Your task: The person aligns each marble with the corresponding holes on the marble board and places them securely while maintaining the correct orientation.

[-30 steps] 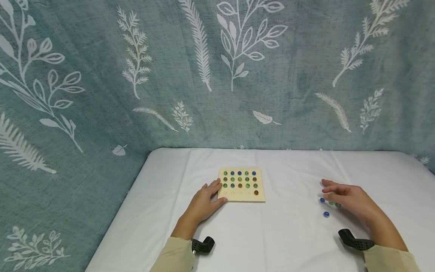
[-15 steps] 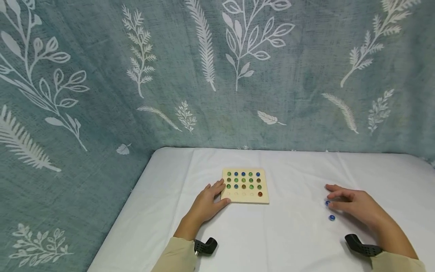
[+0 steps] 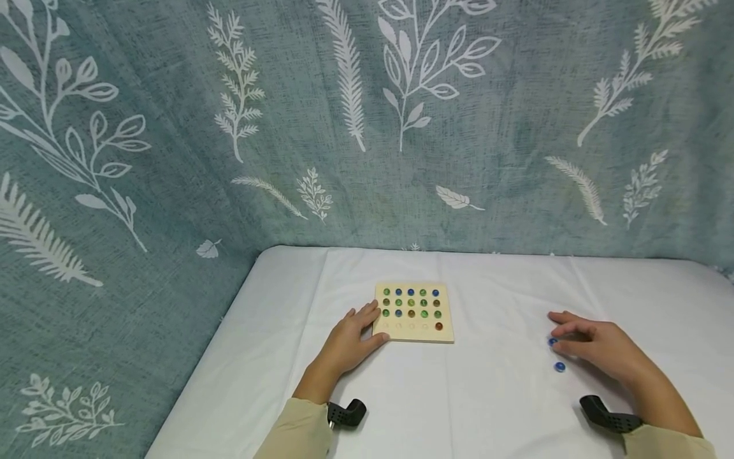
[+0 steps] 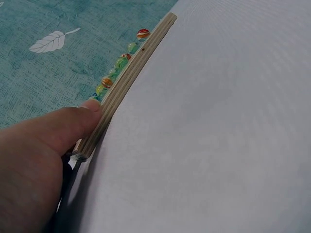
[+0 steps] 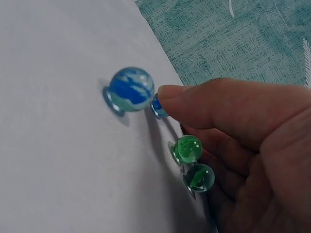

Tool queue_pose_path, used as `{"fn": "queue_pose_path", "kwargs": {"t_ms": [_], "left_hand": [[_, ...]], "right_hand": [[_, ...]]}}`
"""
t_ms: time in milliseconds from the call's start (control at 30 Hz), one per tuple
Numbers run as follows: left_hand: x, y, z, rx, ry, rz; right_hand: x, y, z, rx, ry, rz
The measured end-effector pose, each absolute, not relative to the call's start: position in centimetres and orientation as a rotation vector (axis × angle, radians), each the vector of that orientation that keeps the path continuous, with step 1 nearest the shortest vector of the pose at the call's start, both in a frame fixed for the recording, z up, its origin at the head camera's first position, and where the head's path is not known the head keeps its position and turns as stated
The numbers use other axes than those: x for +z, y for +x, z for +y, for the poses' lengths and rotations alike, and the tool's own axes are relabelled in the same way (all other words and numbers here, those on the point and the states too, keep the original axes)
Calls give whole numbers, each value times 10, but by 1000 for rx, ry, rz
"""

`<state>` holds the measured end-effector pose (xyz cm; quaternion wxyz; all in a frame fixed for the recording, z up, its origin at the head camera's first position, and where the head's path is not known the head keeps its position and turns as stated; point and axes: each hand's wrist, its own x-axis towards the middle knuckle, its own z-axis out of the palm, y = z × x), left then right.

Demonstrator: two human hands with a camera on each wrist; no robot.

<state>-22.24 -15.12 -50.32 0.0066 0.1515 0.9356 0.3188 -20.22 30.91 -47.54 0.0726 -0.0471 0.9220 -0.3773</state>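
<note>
A pale wooden board (image 3: 427, 335) lies on the white cloth, its upper three rows filled with glass marbles. An orange-brown marble (image 3: 438, 326) sits at the right end of the bottom row, beside bare hollows. My left hand (image 3: 346, 344) rests along the board's left side, thumb (image 4: 86, 109) at its near edge. Over to the right, my right hand (image 3: 604, 347) is low above the cloth, with its thumb and index fingertips beside a blue marble (image 3: 553, 342). In the right wrist view the thumb partly hides that marble. A second blue marble (image 5: 131, 89) lies nearer the camera.
Two green marbles, one bright (image 5: 188, 149) and one clear with a green swirl (image 5: 199, 177), lie under the right hand, hidden in the head view. A leaf-patterned teal curtain (image 3: 367, 191) hangs behind the table. Black camera mounts (image 3: 609, 415) sit at both wrists.
My right hand has come slightly lower over the marbles, covering the green ones in the head view. The head view has shifted a little. The left hand stays at the board.
</note>
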Motion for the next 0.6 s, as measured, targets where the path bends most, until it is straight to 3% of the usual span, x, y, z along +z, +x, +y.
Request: {"fn": "queue_pose_path", "kwargs": {"t_ms": [600], "left_hand": [[-502,-221,-150,991,493,2932]], "right_hand": [[-478,-201,309,-1134,-158,2794]]}}
